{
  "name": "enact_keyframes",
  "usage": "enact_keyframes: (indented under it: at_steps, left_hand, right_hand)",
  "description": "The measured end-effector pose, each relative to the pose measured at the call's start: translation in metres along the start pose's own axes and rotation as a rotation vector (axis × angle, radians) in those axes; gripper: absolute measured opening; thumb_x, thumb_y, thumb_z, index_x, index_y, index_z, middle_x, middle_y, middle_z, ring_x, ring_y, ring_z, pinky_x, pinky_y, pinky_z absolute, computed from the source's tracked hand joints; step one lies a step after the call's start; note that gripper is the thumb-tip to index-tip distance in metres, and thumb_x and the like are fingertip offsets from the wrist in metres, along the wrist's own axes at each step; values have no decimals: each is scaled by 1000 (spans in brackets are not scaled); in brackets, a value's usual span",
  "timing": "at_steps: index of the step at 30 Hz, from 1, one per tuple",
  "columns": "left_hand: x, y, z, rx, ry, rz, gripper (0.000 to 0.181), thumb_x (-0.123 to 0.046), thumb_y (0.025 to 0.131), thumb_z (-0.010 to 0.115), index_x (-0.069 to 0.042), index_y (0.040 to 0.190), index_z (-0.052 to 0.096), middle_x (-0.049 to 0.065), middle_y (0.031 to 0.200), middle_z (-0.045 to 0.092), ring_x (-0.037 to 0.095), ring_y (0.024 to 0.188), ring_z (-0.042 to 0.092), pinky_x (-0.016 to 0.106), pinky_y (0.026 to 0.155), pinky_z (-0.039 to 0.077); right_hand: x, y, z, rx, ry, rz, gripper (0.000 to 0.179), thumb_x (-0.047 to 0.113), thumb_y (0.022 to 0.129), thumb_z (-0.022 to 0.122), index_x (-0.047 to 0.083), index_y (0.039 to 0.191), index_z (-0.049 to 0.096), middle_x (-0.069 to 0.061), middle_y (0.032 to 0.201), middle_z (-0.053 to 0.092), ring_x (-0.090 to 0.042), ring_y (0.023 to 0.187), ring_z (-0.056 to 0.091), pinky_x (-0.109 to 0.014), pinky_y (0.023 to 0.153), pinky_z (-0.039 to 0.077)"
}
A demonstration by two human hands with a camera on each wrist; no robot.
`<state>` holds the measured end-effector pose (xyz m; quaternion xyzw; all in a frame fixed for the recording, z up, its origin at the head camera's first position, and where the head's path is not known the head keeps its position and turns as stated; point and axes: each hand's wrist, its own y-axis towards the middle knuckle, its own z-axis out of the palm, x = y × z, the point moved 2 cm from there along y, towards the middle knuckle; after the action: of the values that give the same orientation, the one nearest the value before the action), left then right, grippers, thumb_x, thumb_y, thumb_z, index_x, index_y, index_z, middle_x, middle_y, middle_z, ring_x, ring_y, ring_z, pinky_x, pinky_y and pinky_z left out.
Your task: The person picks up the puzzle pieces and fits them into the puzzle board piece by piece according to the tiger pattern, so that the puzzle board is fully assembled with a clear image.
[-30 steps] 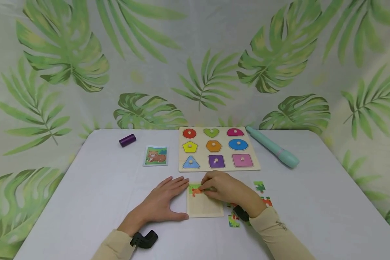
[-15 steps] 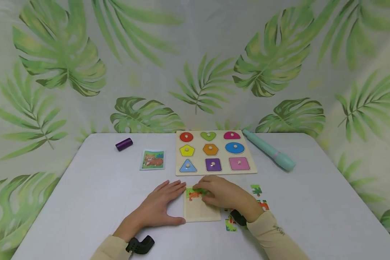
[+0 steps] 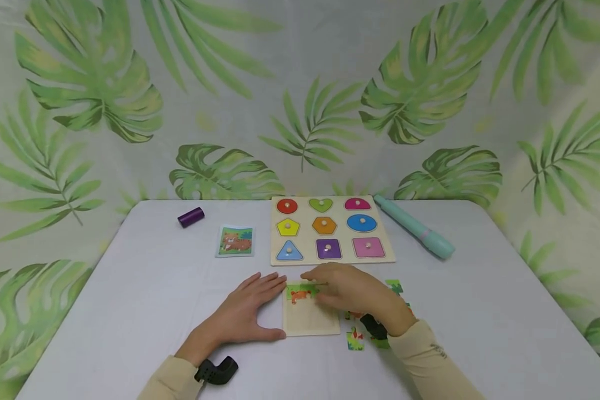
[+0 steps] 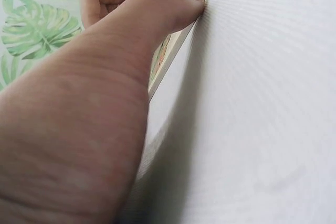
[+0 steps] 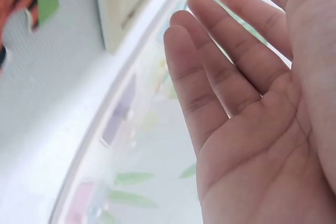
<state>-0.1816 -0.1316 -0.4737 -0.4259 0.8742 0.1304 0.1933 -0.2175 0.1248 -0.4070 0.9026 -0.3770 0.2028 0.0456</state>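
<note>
A small square wooden puzzle tray (image 3: pixel 311 322) lies at the front middle of the table in the head view. Joined jigsaw pieces (image 3: pixel 300 294) with green and orange print sit along its top edge. My left hand (image 3: pixel 252 311) rests flat at the tray's left side, fingertips at the upper corner and thumb against the lower one. Over the tray's upper right hovers my right hand (image 3: pixel 347 286). Its fingers (image 5: pixel 184 61) are fairly straight in the right wrist view, and the palm holds nothing. Loose jigsaw pieces (image 3: pixel 355 339) lie right of the tray, partly hidden under the right wrist.
Behind the tray lies a wooden shape board (image 3: pixel 305 240) with coloured knobbed shapes. A picture card (image 3: pixel 235 241) with a tiger-like animal and a purple cylinder (image 3: pixel 191 217) lie at the left. A mint-green stick-shaped object (image 3: pixel 415 226) lies beside the board's right edge.
The right fingers have lifted off the piece at the tray's top row and straightened; the hand has shifted slightly right. The left hand stays at the tray's side.
</note>
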Motion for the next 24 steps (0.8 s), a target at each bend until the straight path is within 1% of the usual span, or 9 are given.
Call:
enact_keyframes:
  at_steps: [5,8,10,13,15,17,21,24]
  left_hand:
    - [1,-1,-1,-25,6,13,101,-73,81,71,-14,158,43,-1,164,41,20,156,30,47,131,17]
    - [1,-2,-1,-23,4,6,101,-73,80,72,-15,159,43,-2,164,40,18,156,29,47,131,16]
    - [1,-2,-1,-16,2,-2,101,-72,81,72,-15,159,42,-3,165,40,18,156,28,46,131,16]
    - [1,-2,-1,-5,-5,-10,102,-72,81,72,-16,160,40,-4,166,38,16,157,27,44,132,13]
    - [1,-1,-1,1,-6,-12,103,-73,81,71,-16,160,39,-5,166,37,15,157,25,42,132,12]
    - [0,0,-1,2,-5,-9,103,-73,81,71,-17,161,39,-5,166,36,14,157,25,42,132,12]
    - [0,0,0,8,3,-13,103,-74,81,70,-18,161,38,-6,167,36,12,157,24,41,132,11]
    - [0,0,0,12,2,-21,103,-74,81,70,-18,161,38,-6,167,35,12,157,24,40,132,11]
  right_hand:
    - [2,-5,-10,-18,25,42,46,25,96,75,20,141,64,4,143,63,-22,138,54,-46,113,50]
    - [4,-8,-16,-24,40,40,46,25,97,74,19,141,64,3,144,62,-23,139,54,-47,113,49]
    - [4,-9,-20,-38,38,43,45,26,97,73,18,141,64,2,144,63,-23,138,55,-47,112,50]
    - [3,-13,-27,-67,46,44,44,25,97,74,17,139,65,1,142,64,-23,130,60,-46,107,54]
    - [2,-15,-30,-85,48,39,43,24,97,74,17,138,66,1,140,64,-22,126,62,-44,104,57]
    - [0,-18,-32,-91,49,22,42,22,97,74,16,137,66,1,139,65,-22,124,63,-43,103,57]
    - [-4,-22,-31,-89,39,-11,37,23,97,73,17,134,69,0,137,67,-23,129,62,-44,106,56]
    - [-7,-24,-32,-93,38,-19,36,22,97,73,17,133,70,0,136,67,-23,130,61,-44,105,56]
